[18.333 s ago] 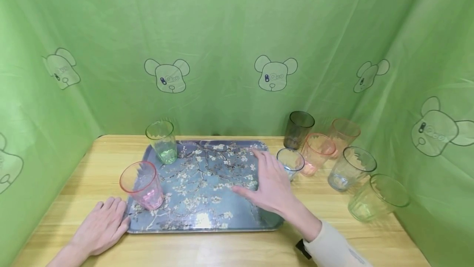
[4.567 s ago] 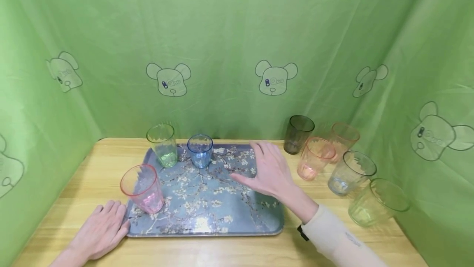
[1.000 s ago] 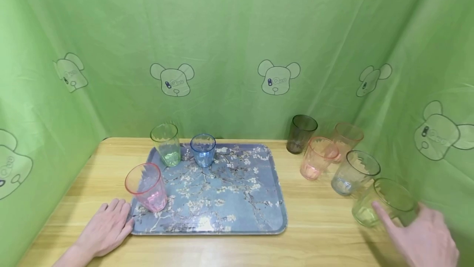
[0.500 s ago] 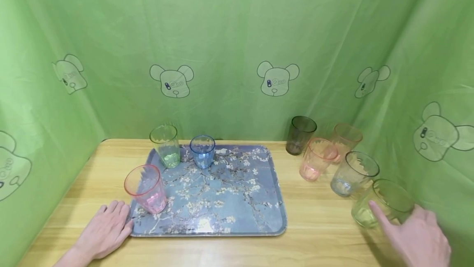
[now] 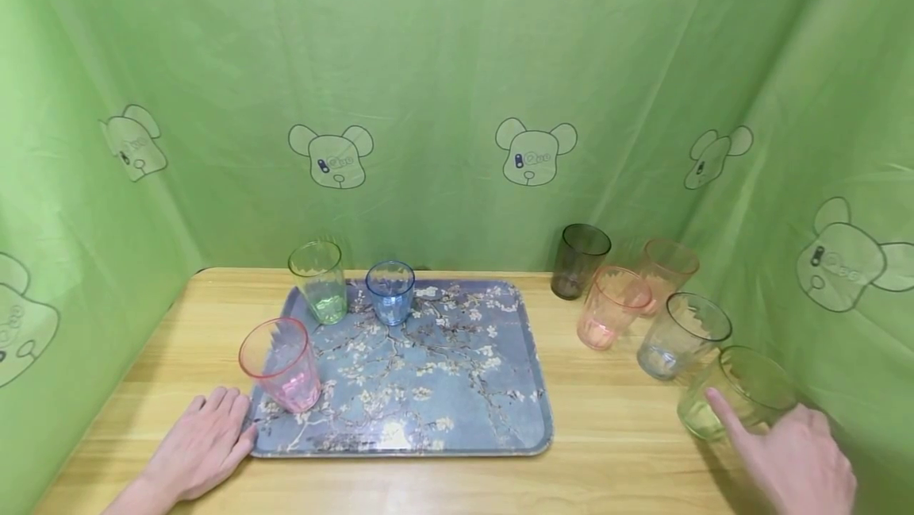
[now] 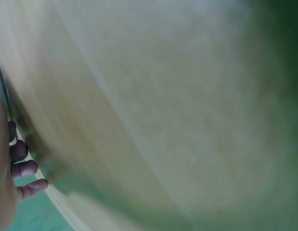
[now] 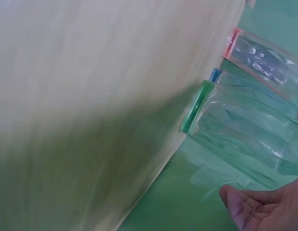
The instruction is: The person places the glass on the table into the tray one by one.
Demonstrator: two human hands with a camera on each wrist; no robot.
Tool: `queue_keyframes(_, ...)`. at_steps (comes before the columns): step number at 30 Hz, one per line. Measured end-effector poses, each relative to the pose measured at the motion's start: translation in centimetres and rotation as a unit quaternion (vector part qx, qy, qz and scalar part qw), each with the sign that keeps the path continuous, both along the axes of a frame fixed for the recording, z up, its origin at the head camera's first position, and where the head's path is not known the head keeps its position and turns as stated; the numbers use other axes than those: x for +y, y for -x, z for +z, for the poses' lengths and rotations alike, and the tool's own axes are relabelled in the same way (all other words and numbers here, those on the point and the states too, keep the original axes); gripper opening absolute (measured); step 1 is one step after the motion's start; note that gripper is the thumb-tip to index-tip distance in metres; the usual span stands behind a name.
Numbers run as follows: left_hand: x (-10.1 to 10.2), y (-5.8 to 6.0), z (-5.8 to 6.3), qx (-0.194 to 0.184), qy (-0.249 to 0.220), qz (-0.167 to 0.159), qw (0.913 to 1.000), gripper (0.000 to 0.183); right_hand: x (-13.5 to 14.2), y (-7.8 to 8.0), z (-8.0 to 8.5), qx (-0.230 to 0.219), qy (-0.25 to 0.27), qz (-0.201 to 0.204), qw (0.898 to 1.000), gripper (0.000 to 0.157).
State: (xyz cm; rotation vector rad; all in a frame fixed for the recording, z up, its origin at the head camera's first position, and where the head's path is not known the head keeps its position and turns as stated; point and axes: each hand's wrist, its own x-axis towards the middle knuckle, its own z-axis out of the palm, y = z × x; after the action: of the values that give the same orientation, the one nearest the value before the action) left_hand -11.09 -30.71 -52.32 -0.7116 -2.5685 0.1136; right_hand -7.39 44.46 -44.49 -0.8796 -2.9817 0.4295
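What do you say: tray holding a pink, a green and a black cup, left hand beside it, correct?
Not black: the head view shows a blue cup on the tray with the pink cup and green cup. The left hand is beside the tray, as stated.

Tight quarters for your right hand at the yellow-green tumbler: the gray-blue tumbler crowds its far-left side, and the green curtain walls off the right! Leftward, though, you've a broad lane over the wooden tabletop to the floral tray. Its right half gives you room; the pink tumbler, mint-green tumbler and deep-blue tumbler block the left half, your left hand the near-left corner.
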Motion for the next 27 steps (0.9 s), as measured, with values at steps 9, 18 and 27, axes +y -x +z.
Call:
queue_keyframes(9,-0.1,0.0,-0.1,-0.001,0.002,0.002,1.0000,0.025,0.0,0.2,0.2,0.020,0.012,0.005,1.000,0.107)
queue_keyframes(18,-0.1,0.0,-0.1,-0.002,0.004,0.002,1.0000,0.025,-0.8,0.3,0.4,0.054,0.005,0.010,0.998,0.098)
queue_keyframes(27,0.0,0.0,0.0,-0.008,0.004,0.005,0.9999,0.025,-1.0,0.3,0.5,0.066,0.004,0.004,0.998,0.094)
